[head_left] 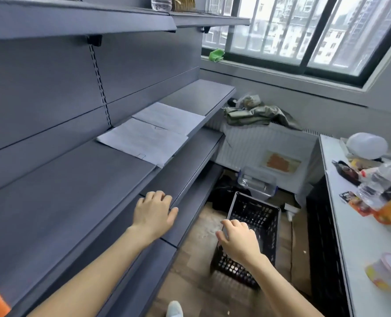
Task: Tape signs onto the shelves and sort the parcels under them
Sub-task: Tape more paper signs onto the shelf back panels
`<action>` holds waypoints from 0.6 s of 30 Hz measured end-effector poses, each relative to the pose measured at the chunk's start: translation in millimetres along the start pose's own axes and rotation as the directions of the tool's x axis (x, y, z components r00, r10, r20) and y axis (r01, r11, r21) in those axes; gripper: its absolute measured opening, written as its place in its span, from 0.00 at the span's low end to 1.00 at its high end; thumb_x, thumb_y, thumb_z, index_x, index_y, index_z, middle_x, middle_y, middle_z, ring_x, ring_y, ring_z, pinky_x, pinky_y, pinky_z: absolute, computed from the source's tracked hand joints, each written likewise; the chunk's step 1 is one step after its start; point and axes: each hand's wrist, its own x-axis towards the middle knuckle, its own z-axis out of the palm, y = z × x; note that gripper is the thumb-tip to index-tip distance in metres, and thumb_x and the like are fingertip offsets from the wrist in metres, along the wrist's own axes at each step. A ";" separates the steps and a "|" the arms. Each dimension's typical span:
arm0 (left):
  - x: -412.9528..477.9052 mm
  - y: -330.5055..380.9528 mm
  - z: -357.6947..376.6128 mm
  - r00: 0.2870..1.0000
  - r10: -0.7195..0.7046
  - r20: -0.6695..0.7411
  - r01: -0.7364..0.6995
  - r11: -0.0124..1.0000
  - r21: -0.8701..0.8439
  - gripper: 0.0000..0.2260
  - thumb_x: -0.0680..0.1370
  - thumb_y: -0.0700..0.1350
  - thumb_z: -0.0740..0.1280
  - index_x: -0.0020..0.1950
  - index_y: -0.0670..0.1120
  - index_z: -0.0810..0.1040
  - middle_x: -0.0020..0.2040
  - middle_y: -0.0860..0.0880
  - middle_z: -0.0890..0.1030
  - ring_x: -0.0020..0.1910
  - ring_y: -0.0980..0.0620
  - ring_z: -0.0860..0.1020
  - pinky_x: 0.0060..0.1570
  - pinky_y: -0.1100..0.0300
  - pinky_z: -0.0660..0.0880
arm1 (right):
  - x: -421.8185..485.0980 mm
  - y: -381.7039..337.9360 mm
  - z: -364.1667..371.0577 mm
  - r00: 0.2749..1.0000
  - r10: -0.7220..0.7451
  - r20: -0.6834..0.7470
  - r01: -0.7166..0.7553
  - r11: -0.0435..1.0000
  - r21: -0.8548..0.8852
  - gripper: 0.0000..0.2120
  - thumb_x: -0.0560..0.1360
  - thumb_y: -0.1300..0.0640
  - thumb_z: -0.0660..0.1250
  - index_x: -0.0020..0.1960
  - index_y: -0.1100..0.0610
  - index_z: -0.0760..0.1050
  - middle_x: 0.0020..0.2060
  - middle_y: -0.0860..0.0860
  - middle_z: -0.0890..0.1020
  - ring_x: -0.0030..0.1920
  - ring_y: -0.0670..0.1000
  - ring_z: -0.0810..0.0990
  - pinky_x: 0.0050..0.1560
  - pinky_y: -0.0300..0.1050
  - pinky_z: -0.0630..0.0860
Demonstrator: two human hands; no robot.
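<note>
The left hand (154,210) rests on the front edge of the gray shelf (75,191). Its fingers are bent on the top and the thumb lies at the edge, and it holds nothing. The right hand (239,240) is to the right of the shelf, over the near rim of a black crate (258,216) on the floor. Its fingers are curled, but I cannot tell if they grasp the rim. Further along the same shelf lie two flat white parcels (142,140), side by side and touching. Across from the shelf stands a white bench (361,236) with bottles and packets.
</note>
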 end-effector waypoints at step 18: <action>210.8 -61.2 -25.1 0.951 -0.310 0.000 0.310 0.950 -0.045 0.20 0.81 0.53 0.53 0.70 0.47 0.68 0.68 0.47 0.69 0.66 0.46 0.66 0.61 0.53 0.65 | 285.3 -31.6 -97.4 0.983 -0.180 -0.031 0.180 0.984 0.009 0.16 0.79 0.49 0.53 0.61 0.56 0.71 0.58 0.55 0.75 0.60 0.57 0.70 0.56 0.50 0.67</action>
